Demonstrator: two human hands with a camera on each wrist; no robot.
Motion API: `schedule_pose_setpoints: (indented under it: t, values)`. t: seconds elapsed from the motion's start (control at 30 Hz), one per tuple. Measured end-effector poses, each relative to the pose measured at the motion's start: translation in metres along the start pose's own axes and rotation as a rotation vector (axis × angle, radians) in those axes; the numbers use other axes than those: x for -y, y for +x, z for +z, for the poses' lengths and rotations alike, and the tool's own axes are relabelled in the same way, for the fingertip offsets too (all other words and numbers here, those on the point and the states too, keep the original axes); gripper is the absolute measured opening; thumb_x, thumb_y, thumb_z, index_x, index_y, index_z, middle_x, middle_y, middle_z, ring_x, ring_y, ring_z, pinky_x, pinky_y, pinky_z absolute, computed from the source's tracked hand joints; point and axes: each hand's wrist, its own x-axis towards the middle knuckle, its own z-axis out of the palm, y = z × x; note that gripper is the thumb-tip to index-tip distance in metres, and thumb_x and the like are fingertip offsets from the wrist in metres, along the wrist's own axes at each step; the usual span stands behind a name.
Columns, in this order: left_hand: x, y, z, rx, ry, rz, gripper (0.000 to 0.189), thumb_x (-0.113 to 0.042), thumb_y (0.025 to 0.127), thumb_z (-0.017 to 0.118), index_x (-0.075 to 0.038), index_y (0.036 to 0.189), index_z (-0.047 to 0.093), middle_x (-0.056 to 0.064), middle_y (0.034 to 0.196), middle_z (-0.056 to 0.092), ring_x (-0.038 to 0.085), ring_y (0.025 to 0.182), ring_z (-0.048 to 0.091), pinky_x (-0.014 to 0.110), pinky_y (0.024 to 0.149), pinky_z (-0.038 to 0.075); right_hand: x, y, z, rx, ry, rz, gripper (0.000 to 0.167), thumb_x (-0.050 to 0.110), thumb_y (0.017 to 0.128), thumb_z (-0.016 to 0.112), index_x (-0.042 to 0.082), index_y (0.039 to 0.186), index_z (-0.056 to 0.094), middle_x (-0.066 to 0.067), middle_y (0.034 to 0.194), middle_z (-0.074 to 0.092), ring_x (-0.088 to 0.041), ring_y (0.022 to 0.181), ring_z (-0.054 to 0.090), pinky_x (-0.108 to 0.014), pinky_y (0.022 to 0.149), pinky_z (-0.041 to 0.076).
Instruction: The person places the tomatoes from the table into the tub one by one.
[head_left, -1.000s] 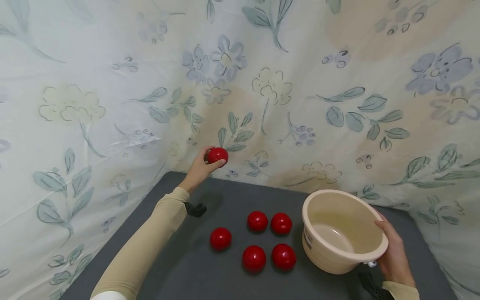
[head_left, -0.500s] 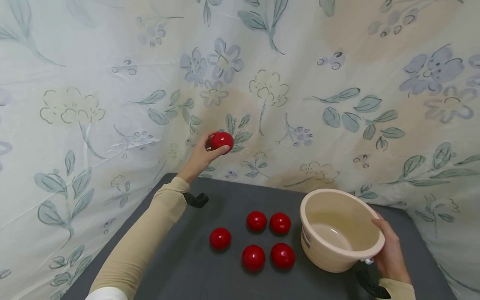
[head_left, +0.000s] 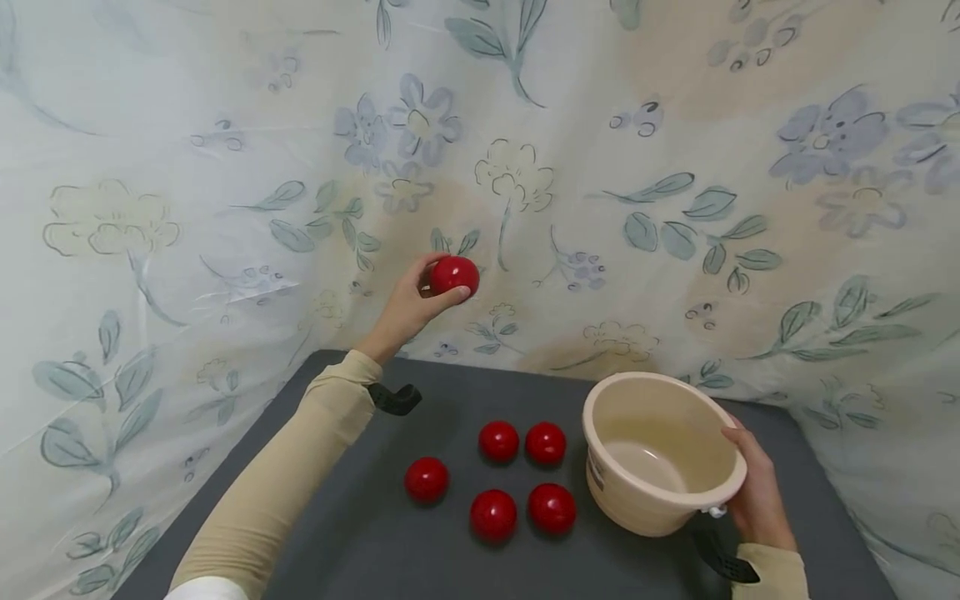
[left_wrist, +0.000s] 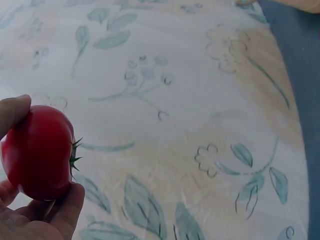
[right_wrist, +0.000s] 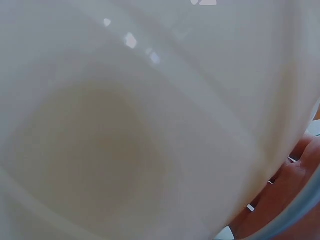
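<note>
Red tomato point(head_left: 456, 275) sits gripped in the left hand point(head_left: 411, 304).

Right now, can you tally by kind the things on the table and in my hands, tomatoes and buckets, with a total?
Red tomatoes: 6 (5 on the dark table, 1 in your left hand)
Cream bucket: 1 (gripped by your right hand)
Total: 7
</note>
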Motion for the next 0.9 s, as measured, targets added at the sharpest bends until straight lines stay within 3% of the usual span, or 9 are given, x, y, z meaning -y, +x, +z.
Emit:
schedule_pose_setpoints:
  t: [0.23, 0.5, 0.63, 0.9]
  values:
    - [-0.006, 0.005, 0.028, 0.082, -0.028, 0.012, 0.069, -0.025, 0.091, 0.074, -0.018, 0.152, 0.04, 0.011, 0.146, 0.051, 0.032, 0.126, 0.056, 0.05, 0.099, 0.056, 0.009, -0.004, -0.003, -0.073, 0.028, -0.021, 0.057, 0.036, 0.109, 0.036, 0.038, 0.161, 0.015, 0.006, 0.155, 0.028, 0.003, 0.117, 0.05, -0.017, 0.088, 0.052]
    - [-0.01, 0.006, 0.05, 0.139, -0.019, 0.029, 0.07, -0.025, 0.091, 0.074, -0.016, 0.152, 0.04, 0.011, 0.145, 0.052, 0.032, 0.125, 0.056, 0.049, 0.098, 0.057, 0.008, 0.004, 0.011, -0.033, -0.03, -0.069, 0.052, 0.039, 0.11, 0.038, 0.02, 0.158, 0.032, 0.014, 0.14, 0.048, -0.001, 0.115, 0.061, -0.022, 0.087, 0.057]
    - [-0.012, 0.007, 0.068, 0.194, -0.011, 0.031, 0.068, -0.027, 0.092, 0.074, -0.019, 0.151, 0.041, 0.009, 0.146, 0.052, 0.031, 0.125, 0.058, 0.048, 0.099, 0.056, 0.013, 0.004, 0.015, -0.028, -0.056, -0.027, 0.057, 0.042, 0.109, 0.039, 0.019, 0.16, 0.028, 0.007, 0.148, 0.043, 0.0, 0.121, 0.057, -0.021, 0.091, 0.054]
    - [-0.017, 0.004, 0.116, 0.298, -0.017, 0.05, 0.067, -0.026, 0.092, 0.073, -0.018, 0.151, 0.043, 0.01, 0.147, 0.052, 0.031, 0.127, 0.058, 0.043, 0.097, 0.058, 0.031, -0.007, 0.012, -0.096, -0.17, 0.049, 0.066, 0.054, 0.105, 0.042, 0.021, 0.161, 0.027, -0.004, 0.158, 0.035, -0.006, 0.126, 0.05, -0.022, 0.094, 0.052]
